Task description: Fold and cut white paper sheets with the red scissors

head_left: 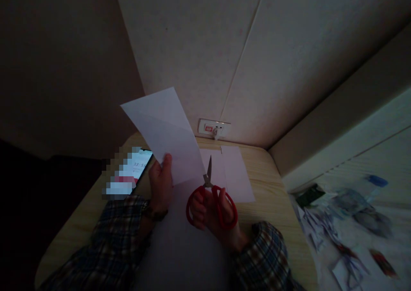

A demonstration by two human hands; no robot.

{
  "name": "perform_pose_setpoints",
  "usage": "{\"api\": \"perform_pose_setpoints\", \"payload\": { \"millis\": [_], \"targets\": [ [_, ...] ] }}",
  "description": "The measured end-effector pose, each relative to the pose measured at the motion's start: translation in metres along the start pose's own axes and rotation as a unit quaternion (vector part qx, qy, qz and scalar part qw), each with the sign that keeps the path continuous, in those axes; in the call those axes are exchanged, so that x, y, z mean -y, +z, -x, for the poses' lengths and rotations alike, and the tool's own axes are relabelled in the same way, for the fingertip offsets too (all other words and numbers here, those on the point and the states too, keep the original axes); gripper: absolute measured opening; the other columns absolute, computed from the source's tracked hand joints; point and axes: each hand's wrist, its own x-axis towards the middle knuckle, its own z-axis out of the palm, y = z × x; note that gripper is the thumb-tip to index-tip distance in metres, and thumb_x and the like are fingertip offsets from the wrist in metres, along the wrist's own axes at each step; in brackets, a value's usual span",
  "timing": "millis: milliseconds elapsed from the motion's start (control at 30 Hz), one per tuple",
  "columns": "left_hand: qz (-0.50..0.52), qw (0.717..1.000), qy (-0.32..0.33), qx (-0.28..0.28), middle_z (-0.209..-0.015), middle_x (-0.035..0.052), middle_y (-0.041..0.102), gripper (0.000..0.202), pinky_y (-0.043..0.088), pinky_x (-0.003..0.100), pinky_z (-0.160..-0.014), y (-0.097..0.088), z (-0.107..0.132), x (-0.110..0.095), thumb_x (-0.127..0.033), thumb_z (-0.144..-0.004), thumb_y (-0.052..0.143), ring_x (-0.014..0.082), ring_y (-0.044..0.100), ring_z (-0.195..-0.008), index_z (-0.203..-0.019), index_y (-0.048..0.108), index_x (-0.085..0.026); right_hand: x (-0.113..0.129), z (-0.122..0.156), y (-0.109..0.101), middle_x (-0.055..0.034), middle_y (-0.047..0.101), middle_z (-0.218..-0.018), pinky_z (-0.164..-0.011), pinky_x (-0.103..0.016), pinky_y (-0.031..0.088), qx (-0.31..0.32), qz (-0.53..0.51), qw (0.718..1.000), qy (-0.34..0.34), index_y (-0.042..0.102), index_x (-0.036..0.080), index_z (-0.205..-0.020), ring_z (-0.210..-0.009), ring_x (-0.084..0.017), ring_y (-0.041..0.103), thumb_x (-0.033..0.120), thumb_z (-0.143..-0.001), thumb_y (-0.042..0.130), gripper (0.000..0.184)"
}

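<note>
My left hand (161, 184) grips a white sheet of paper (163, 130) by its left side, thumb on the near face. The sheet is raised and tilted above the table. With the fingers and thumb through the red handle loops, my right hand (213, 209) holds a pair of scissors (207, 180). Their blades point away from me, spread apart, beside the right edge of the sheet near its lower part. Whether the paper lies between the blades I cannot tell. Behind the scissors, cut white paper (237, 175) lies flat on the table.
A lit phone (138, 167), partly pixelated, lies left of my left hand on the wooden table (266, 184). A socket with a plug (214, 128) is on the wall behind. Paper scraps and plastic bags (346, 222) lie lower right, beyond the table edge.
</note>
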Motion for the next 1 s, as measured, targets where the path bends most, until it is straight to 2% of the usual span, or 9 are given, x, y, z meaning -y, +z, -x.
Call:
{"api": "perform_pose_setpoints", "payload": {
  "millis": [267, 367, 600, 867, 1000],
  "targets": [
    [0.013, 1.000, -0.017, 0.009, -0.088, 0.0035, 0.067, 0.035, 0.050, 0.024, -0.062, 0.000, 0.001, -0.003, -0.049, -0.077, 0.052, 0.0183, 0.063, -0.078, -0.092, 0.060, -0.018, 0.001, 0.000, 0.000, 0.0035, 0.031, -0.060, -0.037, -0.020, 0.027, 0.021, -0.011, 1.000, 0.000, 0.046, 0.019, -0.074, -0.048, -0.010, 0.026, 0.076, -0.070, 0.038, 0.058],
    [0.013, 1.000, -0.019, 0.003, -0.092, 0.0042, 0.067, 0.036, 0.051, 0.025, -0.068, -0.001, 0.000, -0.004, -0.049, -0.077, 0.052, 0.0191, 0.063, -0.083, -0.094, 0.060, -0.018, 0.000, 0.000, -0.001, 0.0029, 0.032, -0.061, -0.039, -0.021, 0.028, 0.022, -0.013, 1.000, -0.002, 0.047, 0.018, -0.074, -0.050, -0.011, 0.028, 0.076, -0.069, 0.039, 0.058],
    [0.011, 0.999, 0.033, -0.033, -0.101, 0.0058, 0.066, 0.036, 0.049, 0.027, -0.080, -0.002, -0.006, 0.001, -0.046, -0.079, 0.052, 0.0182, 0.062, -0.089, -0.102, 0.058, -0.019, -0.002, 0.003, -0.001, 0.0021, 0.034, -0.063, -0.041, -0.022, 0.029, 0.028, -0.009, 1.000, -0.009, 0.049, 0.017, -0.077, -0.052, -0.011, 0.031, 0.074, -0.072, 0.038, 0.058],
    [0.032, 0.999, 0.009, -0.032, -0.105, 0.0059, 0.065, 0.041, 0.049, 0.029, -0.082, -0.001, -0.001, 0.001, -0.047, -0.077, 0.054, 0.0194, 0.062, -0.093, -0.107, 0.058, -0.020, -0.002, 0.002, -0.002, 0.0024, 0.033, -0.063, -0.041, -0.022, 0.028, 0.023, -0.021, 0.999, -0.011, 0.049, 0.017, -0.077, -0.051, -0.011, 0.030, 0.073, -0.072, 0.040, 0.056],
    [0.021, 0.999, -0.009, -0.028, -0.096, 0.0060, 0.067, 0.039, 0.052, 0.028, -0.072, 0.001, 0.004, -0.003, -0.048, -0.076, 0.054, 0.0193, 0.064, -0.084, -0.100, 0.061, -0.018, -0.002, 0.001, -0.003, 0.0026, 0.033, -0.062, -0.040, -0.022, 0.027, 0.022, -0.028, 0.999, -0.012, 0.049, 0.017, -0.077, -0.050, -0.011, 0.029, 0.074, -0.071, 0.040, 0.058]
  ]
}}
